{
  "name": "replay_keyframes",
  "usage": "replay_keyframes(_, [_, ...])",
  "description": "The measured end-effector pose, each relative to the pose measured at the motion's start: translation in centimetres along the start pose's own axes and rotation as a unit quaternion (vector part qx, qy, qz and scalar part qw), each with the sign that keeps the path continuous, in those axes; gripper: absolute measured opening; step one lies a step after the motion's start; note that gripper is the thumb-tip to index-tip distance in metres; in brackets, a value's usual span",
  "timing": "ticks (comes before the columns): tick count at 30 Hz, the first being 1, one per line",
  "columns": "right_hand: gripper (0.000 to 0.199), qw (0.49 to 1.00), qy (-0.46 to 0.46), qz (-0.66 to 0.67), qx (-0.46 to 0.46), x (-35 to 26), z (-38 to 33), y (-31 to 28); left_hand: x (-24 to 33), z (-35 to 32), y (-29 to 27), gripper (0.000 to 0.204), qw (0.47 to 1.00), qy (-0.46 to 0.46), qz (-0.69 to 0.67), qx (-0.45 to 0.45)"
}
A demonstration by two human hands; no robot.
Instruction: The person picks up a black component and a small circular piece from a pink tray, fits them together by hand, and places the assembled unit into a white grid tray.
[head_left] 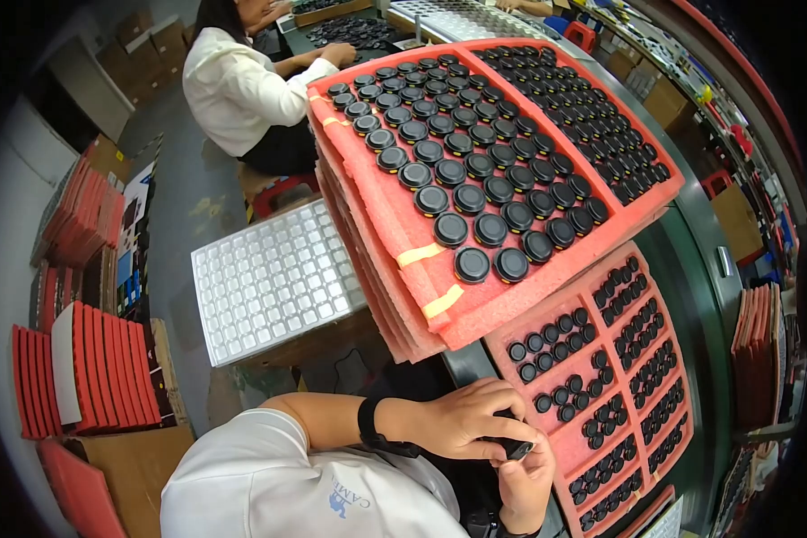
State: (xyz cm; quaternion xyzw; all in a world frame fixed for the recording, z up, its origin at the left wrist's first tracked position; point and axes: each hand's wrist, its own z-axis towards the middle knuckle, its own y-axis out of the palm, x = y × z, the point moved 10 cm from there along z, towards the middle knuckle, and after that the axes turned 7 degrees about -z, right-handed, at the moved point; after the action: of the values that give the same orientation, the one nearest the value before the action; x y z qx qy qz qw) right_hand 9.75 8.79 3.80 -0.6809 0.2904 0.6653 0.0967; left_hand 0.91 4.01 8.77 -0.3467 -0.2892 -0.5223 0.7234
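Observation:
My left hand (462, 419), with a black watch on its wrist, is closed on a small round black cap-like part (514, 446). My right hand (526, 480) meets it from below, its fingers pinching the same part. Fingers cover much of the part, so its exact kind cannot be made out. Just right of my hands lies a pink foam tray (560, 441) divided into compartments with similar small black round parts (560, 394). Above it, a larger pink foam tray (403, 211) on a stack carries rows of wider black round parts (450, 229) with yellow marks at their sides.
A clear plastic tray (273, 278) with many pockets sits left of the stack. A co-worker in a white top (242, 90) sits at the far left of the green bench (704, 269). Red foam sheets (108, 368) stand at left, beside a cardboard box (139, 475).

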Motion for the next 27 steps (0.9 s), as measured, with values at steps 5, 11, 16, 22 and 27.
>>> replay_keyframes(5, [0.043, 0.999, -0.001, 0.032, 0.011, -0.1, 0.7, 0.6, -0.3, -0.3, -0.5, 0.046, 1.0, 0.008, -0.004, 0.01])
replay_keyframes(11, [0.03, 0.997, 0.014, 0.081, 0.013, 0.9, 0.4, 0.1, -0.2, -0.5, -0.2, 0.046, 1.0, 0.011, 0.007, 0.001])
replay_keyframes(16, [0.041, 0.997, 0.064, 0.03, 0.02, 1.8, -0.1, -0.7, 0.0, -0.3, 0.0, 0.044, 1.0, 0.003, 0.011, -0.003])
replay_keyframes(22, [0.037, 0.996, -0.045, -0.007, 0.072, -0.7, -0.7, -2.3, 0.7, 0.1, 1.2, 0.041, 0.999, -0.001, 0.05, -0.017])
replay_keyframes(27, [0.03, 0.969, -0.078, -0.144, 0.184, -1.8, -3.1, -4.2, 0.2, 0.1, 2.3, 0.04, 0.995, 0.005, 0.1, -0.021])
